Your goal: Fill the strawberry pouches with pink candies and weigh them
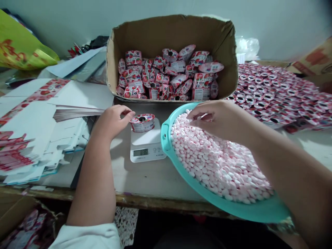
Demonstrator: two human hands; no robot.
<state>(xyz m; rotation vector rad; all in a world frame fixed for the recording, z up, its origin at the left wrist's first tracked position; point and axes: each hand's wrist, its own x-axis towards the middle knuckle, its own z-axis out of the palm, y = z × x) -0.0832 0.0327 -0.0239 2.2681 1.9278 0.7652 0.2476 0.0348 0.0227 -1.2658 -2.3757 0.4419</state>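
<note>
A small oval carton (142,122) with a strawberry print and a dark hole in its top stands on a white digital scale (147,157). My left hand (114,119) is closed in a loose pinch, its fingertips at the carton's upper left rim. To the right, a turquoise basin (186,178) holds a heap of pale pink candies (218,169). Over the basin's far left part, my right hand (212,117) pinches at least one candy (199,118) between thumb and fingers; its fingertips are partly hidden.
Behind the scale stands a cardboard box (111,65) with many printed cartons. More cartons (269,93) crowd the right side. Flat printed card sheets (38,128) are stacked at left, near a yellow bag (23,45). The table's front edge (145,200) runs below the scale.
</note>
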